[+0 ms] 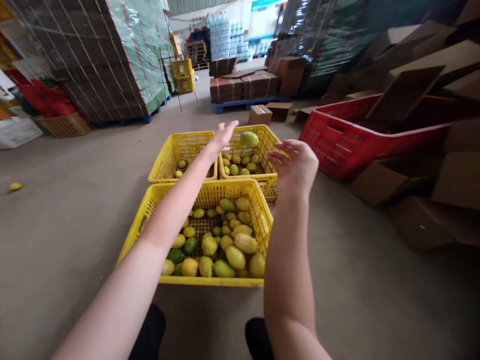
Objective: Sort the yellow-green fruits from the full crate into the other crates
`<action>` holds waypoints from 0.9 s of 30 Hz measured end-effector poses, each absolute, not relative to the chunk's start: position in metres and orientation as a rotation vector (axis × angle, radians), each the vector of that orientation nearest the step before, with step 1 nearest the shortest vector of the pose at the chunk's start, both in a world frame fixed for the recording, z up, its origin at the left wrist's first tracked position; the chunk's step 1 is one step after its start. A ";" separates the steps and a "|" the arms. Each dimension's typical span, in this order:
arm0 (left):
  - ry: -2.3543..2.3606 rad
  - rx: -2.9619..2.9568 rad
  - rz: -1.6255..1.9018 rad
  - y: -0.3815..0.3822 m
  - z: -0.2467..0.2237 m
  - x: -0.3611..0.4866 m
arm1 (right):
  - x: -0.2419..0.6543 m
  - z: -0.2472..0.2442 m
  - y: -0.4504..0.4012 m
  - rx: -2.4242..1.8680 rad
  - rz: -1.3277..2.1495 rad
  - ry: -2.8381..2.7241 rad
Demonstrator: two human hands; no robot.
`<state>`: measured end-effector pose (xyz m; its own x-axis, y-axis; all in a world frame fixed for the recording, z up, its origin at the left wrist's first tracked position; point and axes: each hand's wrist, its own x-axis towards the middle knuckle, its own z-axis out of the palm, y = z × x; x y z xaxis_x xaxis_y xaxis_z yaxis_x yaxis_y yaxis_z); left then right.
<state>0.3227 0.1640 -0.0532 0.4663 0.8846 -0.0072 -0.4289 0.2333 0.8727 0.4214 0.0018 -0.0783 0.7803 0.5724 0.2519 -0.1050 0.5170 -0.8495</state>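
A green-yellow lemon [249, 140] is in mid-air over the back right crate [272, 134], touching neither hand. Just left of it, my left hand [224, 136] reaches out with its fingers apart, holding nothing. My right hand [296, 162] is raised by that crate's right rim, fingers loosely curved and apart, with nothing in it. In front stands a larger-looking yellow crate [210, 282] holding many lemons [235, 257], some green and some yellow. My left forearm covers part of this crate and of the back left crate [165, 155], where a few lemons show.
To the right stands a red crate [330, 150] with cardboard boxes [420, 215] heaped around it. A single lemon [15, 186] lies on the floor at far left. Behind are flattened cartons [258, 85] on a blue pallet [240, 105] and tall wrapped stacks [138, 50].
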 end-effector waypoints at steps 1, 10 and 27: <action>0.587 1.050 0.946 0.163 -0.054 0.314 | 0.419 -0.078 0.003 -0.974 0.450 -0.561; 1.105 1.507 0.266 0.125 -0.189 0.176 | 0.383 -0.128 0.041 -1.539 0.701 -0.738; 1.525 2.054 0.152 0.124 -0.311 0.116 | 0.339 -0.231 0.063 -2.306 1.039 -1.678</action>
